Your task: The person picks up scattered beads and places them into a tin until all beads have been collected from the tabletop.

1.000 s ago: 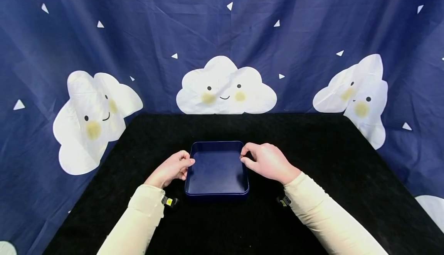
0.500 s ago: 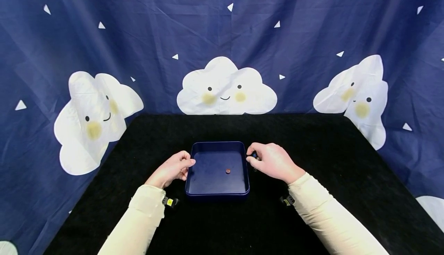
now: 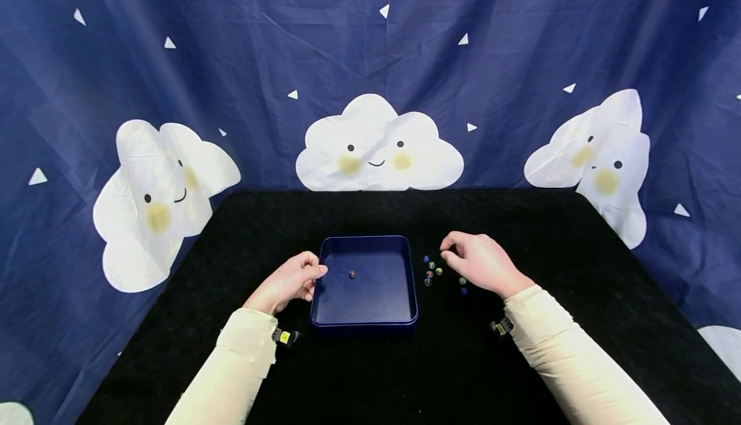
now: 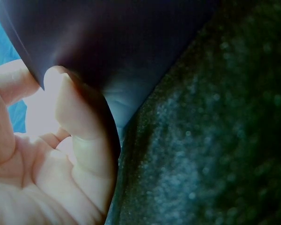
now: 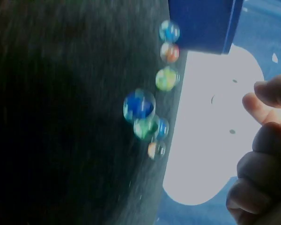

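My left hand (image 3: 287, 282) pinches the left rim of a shallow navy blue tray (image 3: 365, 303), thumb inside the wall. In the left wrist view the fingers of that hand (image 4: 86, 136) are curled at the tray's edge (image 4: 140, 42). A reddish glass marble (image 3: 352, 274) is inside the tray, left of its middle. Over the cloth to the right, my right hand (image 3: 483, 261) hovers with loosely bent fingers and nothing visible in them. Several glass marbles lie between it and the tray, including a blue marble (image 5: 138, 105) and a yellow-green marble (image 5: 167, 78).
Black cloth (image 3: 370, 373) covers the table. Two more marbles, a greenish marble (image 3: 462, 280) and a blue marble (image 3: 464, 290), lie below the right hand. A blue curtain (image 3: 370, 45) with white clouds hangs behind and along the sides.
The reddish marble left my right fingers, dropped into the tray and rolled left. My right hand drew away to the right, uncovering marbles on the cloth. The left hand stays on the rim.
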Demonstrator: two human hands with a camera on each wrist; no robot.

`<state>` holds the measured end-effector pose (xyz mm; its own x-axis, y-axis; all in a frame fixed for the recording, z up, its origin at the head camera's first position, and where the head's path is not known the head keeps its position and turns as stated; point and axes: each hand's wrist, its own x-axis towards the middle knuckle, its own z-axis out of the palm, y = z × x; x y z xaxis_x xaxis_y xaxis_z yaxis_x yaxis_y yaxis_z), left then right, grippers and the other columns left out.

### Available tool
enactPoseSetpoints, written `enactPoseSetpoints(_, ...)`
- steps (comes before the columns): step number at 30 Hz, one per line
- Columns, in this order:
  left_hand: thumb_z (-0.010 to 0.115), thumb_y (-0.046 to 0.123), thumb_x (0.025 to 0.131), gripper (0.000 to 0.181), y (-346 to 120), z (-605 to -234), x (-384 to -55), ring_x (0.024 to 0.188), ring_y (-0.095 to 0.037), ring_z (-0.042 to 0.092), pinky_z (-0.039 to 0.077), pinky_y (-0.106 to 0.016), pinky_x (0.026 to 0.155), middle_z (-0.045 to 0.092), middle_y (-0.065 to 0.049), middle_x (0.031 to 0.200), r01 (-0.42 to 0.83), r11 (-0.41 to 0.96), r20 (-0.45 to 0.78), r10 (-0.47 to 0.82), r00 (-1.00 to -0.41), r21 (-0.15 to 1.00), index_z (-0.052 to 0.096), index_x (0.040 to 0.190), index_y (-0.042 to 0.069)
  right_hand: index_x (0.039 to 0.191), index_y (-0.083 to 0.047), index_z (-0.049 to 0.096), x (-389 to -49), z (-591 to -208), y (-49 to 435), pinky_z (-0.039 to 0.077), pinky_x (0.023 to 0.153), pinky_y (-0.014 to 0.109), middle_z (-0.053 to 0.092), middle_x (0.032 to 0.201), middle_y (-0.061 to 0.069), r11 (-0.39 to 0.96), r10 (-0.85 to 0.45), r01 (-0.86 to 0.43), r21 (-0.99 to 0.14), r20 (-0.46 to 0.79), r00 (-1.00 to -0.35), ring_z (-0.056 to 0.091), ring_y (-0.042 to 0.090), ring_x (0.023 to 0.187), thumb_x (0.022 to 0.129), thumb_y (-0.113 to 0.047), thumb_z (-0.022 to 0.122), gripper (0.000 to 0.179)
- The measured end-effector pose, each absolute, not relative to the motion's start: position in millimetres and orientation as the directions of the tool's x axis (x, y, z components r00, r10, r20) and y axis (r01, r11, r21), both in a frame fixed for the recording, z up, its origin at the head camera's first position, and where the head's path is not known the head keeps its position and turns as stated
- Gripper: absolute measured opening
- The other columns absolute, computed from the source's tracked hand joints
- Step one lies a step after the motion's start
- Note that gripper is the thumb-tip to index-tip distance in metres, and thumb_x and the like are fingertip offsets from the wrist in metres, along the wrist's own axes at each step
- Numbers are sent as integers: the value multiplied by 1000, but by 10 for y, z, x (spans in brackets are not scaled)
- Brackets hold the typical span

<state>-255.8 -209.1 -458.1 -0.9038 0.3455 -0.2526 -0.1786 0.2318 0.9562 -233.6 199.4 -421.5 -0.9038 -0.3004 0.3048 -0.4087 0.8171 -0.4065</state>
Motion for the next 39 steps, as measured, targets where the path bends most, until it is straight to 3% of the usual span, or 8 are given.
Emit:
enactPoseSetpoints(5,63,15,97,20,-2085,-4588,-2557,51,-12,51,48,-23,49,49,-3,68,-184,220,-253,346,-904,958,46,94,5,101,-18,71,-2398,-4233,2197,41,56,33,51,62,-11,831,-253,-344,-437,254,-934,47,10,53,89,-21,69,12)
enactPoseSetpoints(9,63,15,97,21,-2084,-4586,-2550,52,-11,50,48,-22,49,49,-2,68,-181,218,-250,350,-903,959,45,94,5,110,-14,70,-2438,-4295,2303,42,57,34,52,65,-9,862,-255,-311,-400,188,-949,48,11,55,89,-20,70,22)
enactPoseSetpoints(20,64,15,98,21,-2090,-4567,-2535,52,-12,51,49,-23,49,50,-4,69,-171,218,-241,356,-903,961,46,95,4,125,-15,65,-2451,-4416,2302,48,64,44,53,69,-8,889,-337,-346,-300,86,-938,53,14,65,89,-17,71,37)
enactPoseSetpoints(30,64,15,97,21,-2085,-4553,-2536,52,-12,51,48,-23,49,50,-4,68,-165,230,-240,349,-906,959,46,95,4,118,-16,66,-2493,-4440,2290,51,69,48,58,71,-6,893,-349,-359,-273,85,-933,58,18,70,89,-14,71,30)
enactPoseSetpoints(39,63,14,98,20,-2072,-4560,-2530,51,-12,51,48,-22,49,48,-2,67,-172,232,-245,340,-908,957,46,95,4,97,-19,65,-2473,-4458,2295,51,67,46,64,78,-4,903,-329,-341,-261,90,-940,61,20,73,86,-16,73,15)
